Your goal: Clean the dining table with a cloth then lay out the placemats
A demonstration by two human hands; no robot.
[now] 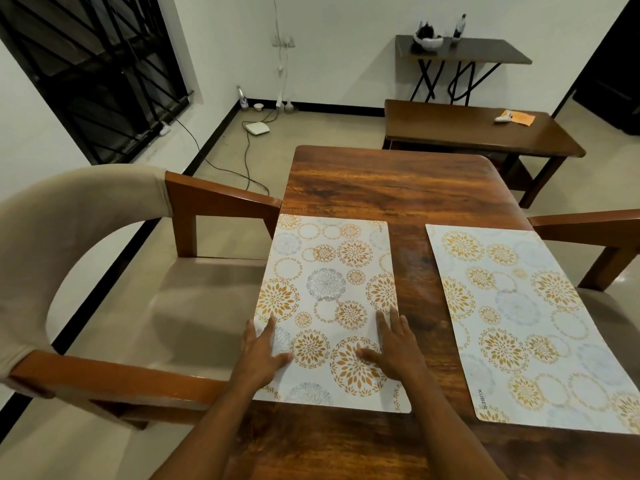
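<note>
Two white placemats with orange and grey flower circles lie on the brown wooden dining table (381, 188). The left placemat (329, 278) sits along the table's left edge. My left hand (261, 355) rests flat on its near left part, fingers straight. My right hand (394, 344) presses flat on its near right edge, partly over the bare wood. The right placemat (519, 323) lies apart on the table's right side, untouched. No cloth is in view.
A beige upholstered armchair (104, 271) with wooden arms stands tight against the table's left side. Another chair's arm (588, 226) shows at the right. Beyond the table stand a low brown bench (467, 129) and a dark side table (464, 50). Cables trail on the floor.
</note>
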